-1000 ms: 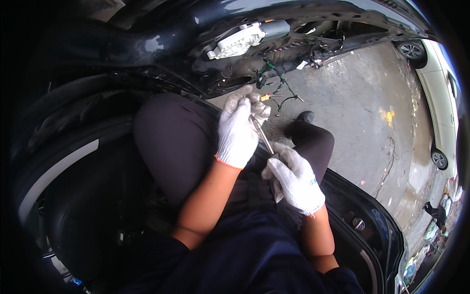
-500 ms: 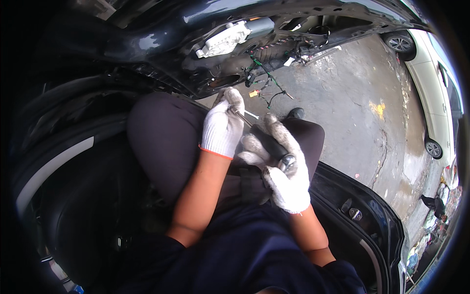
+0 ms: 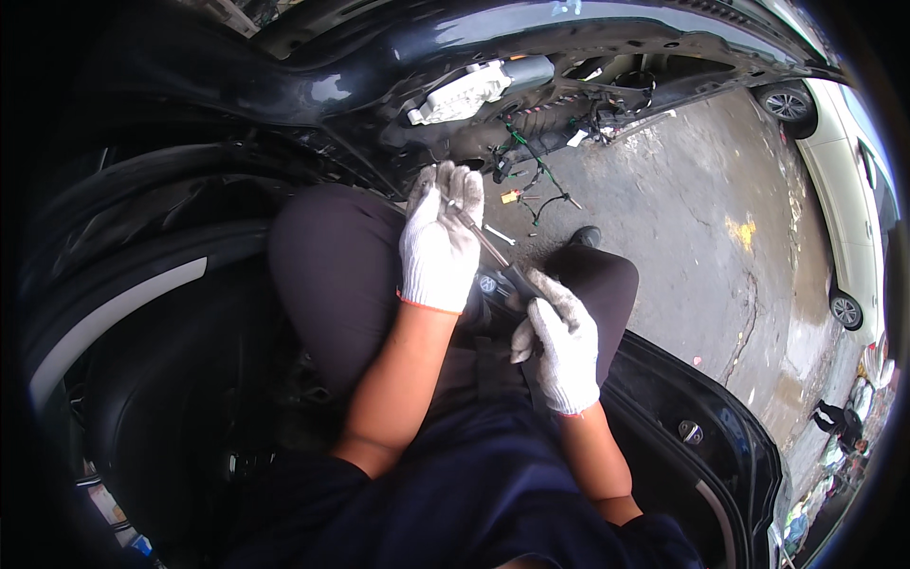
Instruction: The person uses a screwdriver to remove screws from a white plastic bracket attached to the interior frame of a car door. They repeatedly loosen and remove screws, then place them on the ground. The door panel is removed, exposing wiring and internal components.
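My left hand, in a white knit glove with grey-stained fingers, is raised palm up in front of my knees. Its curled fingers and thumb hold the tip of a screwdriver-like tool with a metal shaft and dark handle. The exact shape of the tip is too small to make out. To the right and nearer, my gloved right hand is closed round the handle, hiding most of it. Between my legs, just under the tool, shows a dark item with a round silvery mark.
An opened dark car door panel lies ahead, bearing a white motor unit and a hanging wiring harness with a yellow connector. A small silver rod lies beyond my left hand. A pale car stands right.
My right hand has drawn back and down along the tool, covering its handle end. The left hand's fingers have turned upward and loosened. The view has shifted slightly.
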Demonstrator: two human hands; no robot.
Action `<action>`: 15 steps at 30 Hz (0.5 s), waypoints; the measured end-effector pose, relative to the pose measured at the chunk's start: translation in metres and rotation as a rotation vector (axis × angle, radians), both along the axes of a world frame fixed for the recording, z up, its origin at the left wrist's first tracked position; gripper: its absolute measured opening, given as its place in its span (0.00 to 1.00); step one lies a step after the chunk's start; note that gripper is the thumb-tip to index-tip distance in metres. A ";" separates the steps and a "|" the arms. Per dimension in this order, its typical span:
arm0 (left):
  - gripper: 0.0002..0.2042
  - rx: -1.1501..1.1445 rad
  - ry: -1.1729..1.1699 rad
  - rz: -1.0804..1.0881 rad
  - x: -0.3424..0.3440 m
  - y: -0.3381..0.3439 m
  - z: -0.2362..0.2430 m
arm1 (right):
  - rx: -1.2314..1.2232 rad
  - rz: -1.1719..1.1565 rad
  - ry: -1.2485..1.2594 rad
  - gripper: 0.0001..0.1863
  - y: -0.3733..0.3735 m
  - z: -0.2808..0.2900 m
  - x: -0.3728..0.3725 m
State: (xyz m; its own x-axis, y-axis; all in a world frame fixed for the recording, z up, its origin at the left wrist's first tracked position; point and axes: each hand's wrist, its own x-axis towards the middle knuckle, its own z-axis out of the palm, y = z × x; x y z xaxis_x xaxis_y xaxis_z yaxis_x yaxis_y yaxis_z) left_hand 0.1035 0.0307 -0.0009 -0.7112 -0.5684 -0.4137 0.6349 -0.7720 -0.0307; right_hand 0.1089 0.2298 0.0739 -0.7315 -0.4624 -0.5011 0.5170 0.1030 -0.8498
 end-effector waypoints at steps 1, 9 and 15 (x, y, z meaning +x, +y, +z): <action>0.08 -0.091 0.070 0.000 0.000 0.001 0.005 | -0.022 -0.001 0.006 0.23 0.002 -0.006 0.000; 0.09 -0.056 0.075 -0.048 0.002 0.003 0.023 | -0.291 -0.128 -0.160 0.21 0.009 -0.040 0.001; 0.10 0.033 0.090 -0.063 0.001 0.000 0.022 | -0.350 -0.170 -0.228 0.21 -0.001 -0.049 -0.002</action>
State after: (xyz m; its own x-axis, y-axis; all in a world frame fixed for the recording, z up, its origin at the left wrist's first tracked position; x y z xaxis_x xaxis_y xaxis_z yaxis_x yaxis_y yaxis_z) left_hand 0.1044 0.0304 0.0215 -0.7800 -0.5086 -0.3646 0.5788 -0.8078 -0.1112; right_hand 0.1071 0.2287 0.0251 -0.7009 -0.5152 -0.4933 0.6798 -0.2731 -0.6806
